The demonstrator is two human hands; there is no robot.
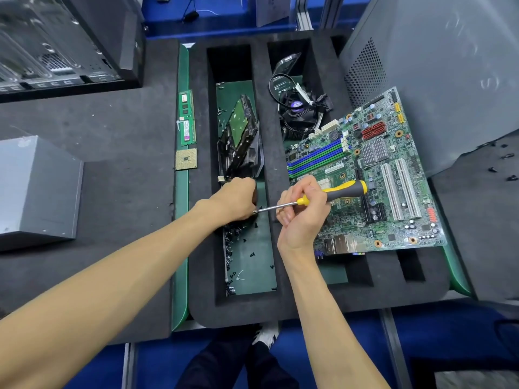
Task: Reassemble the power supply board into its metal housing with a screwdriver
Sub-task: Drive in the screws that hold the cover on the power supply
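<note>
Yellow-and-grey screwdriver (334,193) handle in the right grip; beyond it, a green motherboard (373,181) with blue slots; black foam tray (280,304) beneath.

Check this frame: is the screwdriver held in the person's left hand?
No, the right hand grips the screwdriver; the left hand reaches into the foam tray.

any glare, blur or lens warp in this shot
Head view: wide-angle warp bows the foam tray edges and stretches the forearms; soft glare streaks the grey case top right; lighting even, shadows faint; the screwdriver and motherboard are sharp, corners slightly soft.
</note>
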